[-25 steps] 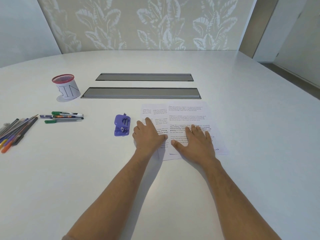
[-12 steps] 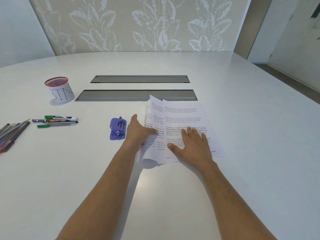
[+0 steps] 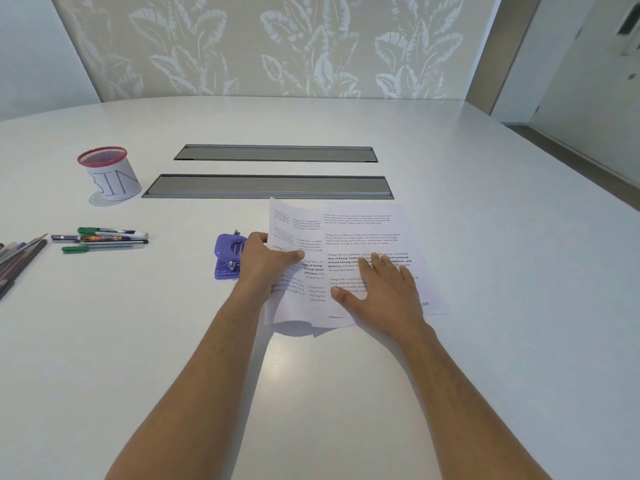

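Several printed paper sheets (image 3: 360,230) lie overlapped on the white table (image 3: 346,375) in front of me. My left hand (image 3: 268,263) pinches the left edges of the sheets, thumb on top, and lifts that side off the table. My right hand (image 3: 379,291) lies flat with spread fingers on the top sheet, pressing it down. A purple hole punch (image 3: 227,256) sits just left of my left hand, partly hidden by it.
A red-rimmed mesh cup labelled BIN (image 3: 109,174) stands at the far left. Pens and markers (image 3: 104,239) lie left of the punch, more pencils (image 3: 17,258) at the left edge. Two grey cable hatches (image 3: 270,187) sit beyond the papers.
My left hand went from lying flat on the sheets to gripping their left edge and raising it. My right hand stayed pressed on the papers.
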Motion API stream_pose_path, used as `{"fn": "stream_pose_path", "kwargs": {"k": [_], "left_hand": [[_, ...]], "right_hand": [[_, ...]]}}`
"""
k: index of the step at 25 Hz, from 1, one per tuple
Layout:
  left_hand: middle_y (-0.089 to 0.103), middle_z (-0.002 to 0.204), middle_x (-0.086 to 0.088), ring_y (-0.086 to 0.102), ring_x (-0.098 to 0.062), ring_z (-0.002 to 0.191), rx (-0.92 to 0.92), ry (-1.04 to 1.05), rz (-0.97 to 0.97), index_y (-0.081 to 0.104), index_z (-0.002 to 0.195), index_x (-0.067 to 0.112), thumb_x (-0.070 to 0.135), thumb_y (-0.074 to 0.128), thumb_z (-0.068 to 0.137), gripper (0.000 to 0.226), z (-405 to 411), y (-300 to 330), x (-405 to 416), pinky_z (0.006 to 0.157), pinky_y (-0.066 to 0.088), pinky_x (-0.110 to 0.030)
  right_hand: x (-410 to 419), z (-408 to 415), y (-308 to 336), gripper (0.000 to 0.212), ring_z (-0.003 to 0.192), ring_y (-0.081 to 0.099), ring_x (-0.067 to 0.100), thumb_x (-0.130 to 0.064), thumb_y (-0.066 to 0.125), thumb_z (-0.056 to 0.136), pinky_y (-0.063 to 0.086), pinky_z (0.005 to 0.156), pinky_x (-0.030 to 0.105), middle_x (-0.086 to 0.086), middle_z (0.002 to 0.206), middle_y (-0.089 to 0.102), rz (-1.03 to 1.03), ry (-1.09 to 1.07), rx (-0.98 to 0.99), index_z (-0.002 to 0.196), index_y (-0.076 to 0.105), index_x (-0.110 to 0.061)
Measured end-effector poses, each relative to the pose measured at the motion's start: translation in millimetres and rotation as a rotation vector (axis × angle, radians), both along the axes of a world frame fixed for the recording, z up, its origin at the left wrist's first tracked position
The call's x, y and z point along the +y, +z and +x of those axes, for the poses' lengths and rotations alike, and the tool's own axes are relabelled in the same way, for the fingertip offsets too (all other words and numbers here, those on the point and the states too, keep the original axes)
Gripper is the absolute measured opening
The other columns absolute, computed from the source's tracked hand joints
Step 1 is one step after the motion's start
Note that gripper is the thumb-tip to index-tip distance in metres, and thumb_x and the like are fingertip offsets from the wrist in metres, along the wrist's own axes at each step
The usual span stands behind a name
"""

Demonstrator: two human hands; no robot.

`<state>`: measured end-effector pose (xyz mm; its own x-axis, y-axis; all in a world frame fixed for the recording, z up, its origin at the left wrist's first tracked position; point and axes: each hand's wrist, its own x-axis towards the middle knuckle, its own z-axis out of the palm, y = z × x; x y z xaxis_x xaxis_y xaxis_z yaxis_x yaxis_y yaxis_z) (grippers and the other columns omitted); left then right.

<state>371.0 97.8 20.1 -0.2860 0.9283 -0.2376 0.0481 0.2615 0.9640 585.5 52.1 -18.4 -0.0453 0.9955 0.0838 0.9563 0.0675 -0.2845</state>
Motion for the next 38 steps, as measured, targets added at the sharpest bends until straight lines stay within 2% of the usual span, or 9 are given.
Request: {"fn": "stream_pose_path", "kwargs": {"k": [3, 6, 8, 16, 20, 24, 30, 35, 38], "left_hand": [[0.070, 0.101, -0.004, 0.071, -0.024, 0.081, 0.028, -0.108, 0.006, 0.052, 0.107, 0.012, 0.003, 0.081, 0.072, 0.047, -0.6, -1.8, 0.7, 0.065, 0.060, -0.040], [0.070, 0.111, -0.010, 0.070, -0.030, 0.092, 0.009, -0.210, 0.038, 0.054, 0.117, 0.006, 0.000, 0.075, 0.078, 0.045, 3.3, -5.0, 1.4, 0.080, 0.058, -0.050], [0.070, 0.111, -0.010, 0.071, -0.031, 0.092, -0.018, -0.218, 0.046, 0.055, 0.116, 0.007, -0.001, 0.074, 0.078, 0.043, 2.7, -6.3, 2.5, 0.081, 0.058, -0.053], [0.075, 0.099, -0.002, 0.074, -0.027, 0.083, -0.108, -0.260, 0.055, 0.059, 0.096, 0.023, 0.003, 0.082, 0.070, 0.040, 5.9, -11.3, 4.3, 0.072, 0.060, -0.050], [0.073, 0.103, -0.006, 0.074, -0.026, 0.080, -0.149, -0.243, 0.023, 0.055, 0.099, 0.020, -0.003, 0.079, 0.072, 0.043, 1.0, -14.2, 5.7, 0.069, 0.060, -0.045], [0.072, 0.104, -0.007, 0.074, -0.028, 0.082, -0.161, -0.234, 0.016, 0.053, 0.101, 0.018, -0.005, 0.076, 0.075, 0.041, 0.7, -13.7, 5.4, 0.069, 0.060, -0.046], [0.070, 0.111, -0.003, 0.072, -0.028, 0.089, -0.165, -0.248, 0.016, 0.050, 0.111, 0.019, 0.003, 0.075, 0.080, 0.042, 1.8, -12.5, 4.5, 0.075, 0.060, -0.047], [0.069, 0.113, -0.008, 0.070, -0.031, 0.093, -0.141, -0.289, 0.045, 0.050, 0.101, 0.024, -0.003, 0.074, 0.079, 0.042, 6.3, -13.0, 3.8, 0.081, 0.058, -0.052], [0.068, 0.114, -0.009, 0.070, -0.031, 0.094, -0.129, -0.323, 0.051, 0.048, 0.115, 0.020, -0.007, 0.070, 0.080, 0.049, 6.2, -10.7, 2.1, 0.079, 0.058, -0.053]], "right_hand": [[-0.1, -2.8, 3.9, 0.095, 0.152, 0.012, 0.015, -0.084, 0.026, 0.079, 0.006, 0.122, 0.042, 0.000, 0.163, 0.024, 0.019, 0.037, -0.005, 0.153, 0.030, -0.025], [-1.6, -6.3, 5.7, 0.087, 0.149, 0.022, 0.015, -0.080, 0.031, 0.083, 0.013, 0.119, 0.040, -0.001, 0.159, 0.034, 0.055, 0.093, 0.008, 0.149, 0.039, -0.026], [-3.3, -8.4, 5.5, 0.080, 0.147, 0.026, 0.015, -0.077, 0.032, 0.086, 0.015, 0.117, 0.038, -0.003, 0.157, 0.038, 0.074, 0.126, 0.020, 0.147, 0.042, -0.028], [-8.1, -12.2, 5.9, 0.073, 0.150, 0.016, 0.008, -0.072, 0.032, 0.091, 0.003, 0.122, 0.035, -0.006, 0.162, 0.029, -0.030, 0.291, 0.109, 0.150, 0.037, -0.028], [4.5, 3.4, 13.6, 0.067, 0.147, 0.028, 0.015, -0.060, 0.042, 0.096, 0.012, 0.121, 0.041, 0.001, 0.158, 0.038, 0.125, 0.096, 0.173, 0.148, 0.042, -0.019], [3.6, 27.3, 6.6, 0.083, 0.153, 0.006, 0.021, -0.074, 0.025, 0.091, -0.001, 0.122, 0.049, 0.005, 0.166, 0.015, -0.045, -0.175, -0.017, 0.155, 0.024, -0.021], [4.3, 9.5, 1.1, 0.091, 0.153, 0.002, 0.024, -0.080, 0.016, 0.087, -0.003, 0.122, 0.049, 0.007, 0.166, 0.011, -0.069, -0.093, 0.004, 0.156, 0.019, -0.021], [1.5, -0.4, 3.2, 0.087, 0.153, 0.004, 0.026, -0.076, 0.024, 0.090, -0.002, 0.123, 0.046, 0.008, 0.166, 0.014, -0.065, -0.078, 0.080, 0.156, 0.021, -0.019], [1.3, 1.1, 8.3, 0.083, 0.152, 0.013, 0.024, -0.070, 0.036, 0.092, 0.006, 0.123, 0.041, 0.007, 0.164, 0.021, -0.049, -0.091, 0.171, 0.155, 0.025, -0.018]]}}
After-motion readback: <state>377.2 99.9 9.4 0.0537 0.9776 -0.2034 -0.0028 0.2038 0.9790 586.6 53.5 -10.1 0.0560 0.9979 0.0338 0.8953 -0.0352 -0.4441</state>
